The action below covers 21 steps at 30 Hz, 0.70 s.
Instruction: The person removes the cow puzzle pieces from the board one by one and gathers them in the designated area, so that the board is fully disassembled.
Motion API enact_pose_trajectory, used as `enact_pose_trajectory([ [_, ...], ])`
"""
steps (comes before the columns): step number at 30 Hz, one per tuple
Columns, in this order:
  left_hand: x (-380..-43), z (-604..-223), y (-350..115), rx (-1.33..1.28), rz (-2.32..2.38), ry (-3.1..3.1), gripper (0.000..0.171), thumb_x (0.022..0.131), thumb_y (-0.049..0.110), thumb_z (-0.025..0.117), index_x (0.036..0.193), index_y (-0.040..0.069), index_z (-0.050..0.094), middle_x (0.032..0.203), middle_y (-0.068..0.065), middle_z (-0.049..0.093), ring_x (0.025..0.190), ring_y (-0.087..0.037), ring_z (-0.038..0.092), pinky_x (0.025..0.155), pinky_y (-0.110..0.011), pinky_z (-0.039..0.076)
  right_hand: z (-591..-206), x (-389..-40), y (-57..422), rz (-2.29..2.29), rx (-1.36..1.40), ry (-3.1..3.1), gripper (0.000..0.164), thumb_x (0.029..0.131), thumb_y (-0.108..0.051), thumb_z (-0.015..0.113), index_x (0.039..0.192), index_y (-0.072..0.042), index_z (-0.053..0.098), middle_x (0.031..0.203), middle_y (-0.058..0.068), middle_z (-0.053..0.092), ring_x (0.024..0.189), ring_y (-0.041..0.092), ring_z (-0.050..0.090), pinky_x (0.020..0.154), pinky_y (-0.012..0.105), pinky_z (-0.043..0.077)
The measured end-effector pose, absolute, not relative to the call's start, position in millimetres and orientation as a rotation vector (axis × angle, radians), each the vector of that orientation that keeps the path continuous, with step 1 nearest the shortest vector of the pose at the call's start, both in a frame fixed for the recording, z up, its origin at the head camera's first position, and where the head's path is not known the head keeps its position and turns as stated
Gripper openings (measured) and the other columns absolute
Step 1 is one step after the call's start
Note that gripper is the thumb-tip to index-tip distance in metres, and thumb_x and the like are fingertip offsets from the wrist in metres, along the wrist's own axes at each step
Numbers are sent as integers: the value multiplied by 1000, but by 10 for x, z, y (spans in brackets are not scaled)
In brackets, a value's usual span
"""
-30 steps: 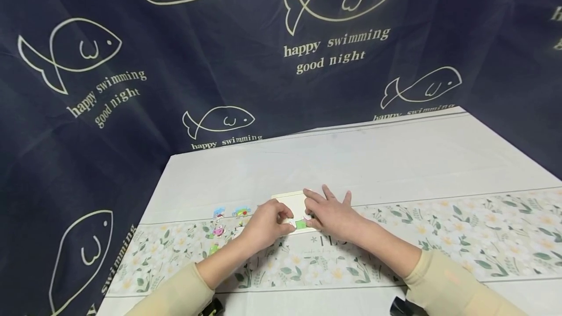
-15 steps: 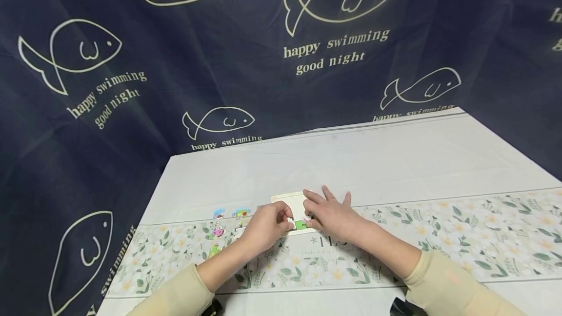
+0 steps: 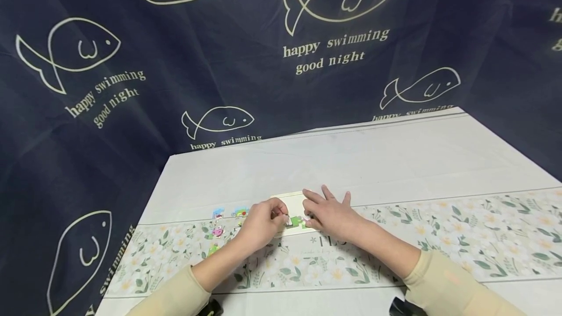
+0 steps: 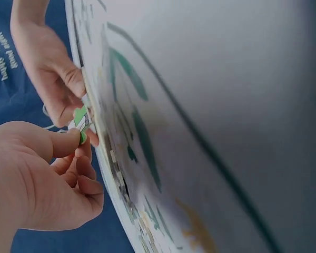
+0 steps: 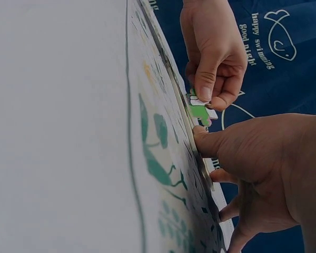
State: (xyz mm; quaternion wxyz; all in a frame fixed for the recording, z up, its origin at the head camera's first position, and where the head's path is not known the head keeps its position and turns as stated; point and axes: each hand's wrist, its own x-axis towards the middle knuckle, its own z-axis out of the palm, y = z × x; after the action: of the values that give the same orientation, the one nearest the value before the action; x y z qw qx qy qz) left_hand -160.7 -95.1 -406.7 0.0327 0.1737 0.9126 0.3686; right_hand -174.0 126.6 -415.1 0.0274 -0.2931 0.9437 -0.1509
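Observation:
My left hand (image 3: 262, 221) pinches a green and white jigsaw puzzle piece (image 3: 295, 221) between thumb and fingers. In the left wrist view the piece (image 4: 81, 119) is tilted, its lower part covered by the fingertips. Beneath it lies a shallow cream puzzle tray (image 3: 285, 195), mostly bare inside. My right hand (image 3: 333, 216) rests at the tray's right side with some fingers spread. Its thumb and bent index finger touch the tray by another small green piece (image 3: 304, 224), partly hidden by them. The right wrist view shows the thumb pressing close to the held piece (image 5: 201, 113).
Several loose colourful puzzle pieces lie left of the tray, among them a pink one (image 3: 217, 231), a blue one (image 3: 218, 212) and a green one (image 3: 213, 247). A white tablecloth (image 3: 373, 160) with a floral band covers the table. A dark blue curtain (image 3: 272, 82) hangs behind.
My left hand has shifted slightly left and raised the green and white piece, opening a gap beside the piece near my right thumb. The right hand has stayed in place.

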Motion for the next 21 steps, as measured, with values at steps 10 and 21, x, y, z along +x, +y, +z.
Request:
enact_pose_trajectory([
  [10,-1567,-4039,-1143,472,1220,2803,4,97,8,68,97,6,65,80,3,61,64,-12,50,56,-24,43,-4135,-1734,1276,-485,-921,2908,21,100,-37,63,93,-22,49,158,12,38,140,57,29,87,90,20],
  [21,-1419,-4046,-1445,287,1271,2813,4,97,10,69,95,8,66,82,0,64,67,-15,52,56,-26,45,-4139,-1724,1291,-501,-939,2899,22,100,-36,62,92,-22,48,159,12,37,141,56,29,87,90,18],
])
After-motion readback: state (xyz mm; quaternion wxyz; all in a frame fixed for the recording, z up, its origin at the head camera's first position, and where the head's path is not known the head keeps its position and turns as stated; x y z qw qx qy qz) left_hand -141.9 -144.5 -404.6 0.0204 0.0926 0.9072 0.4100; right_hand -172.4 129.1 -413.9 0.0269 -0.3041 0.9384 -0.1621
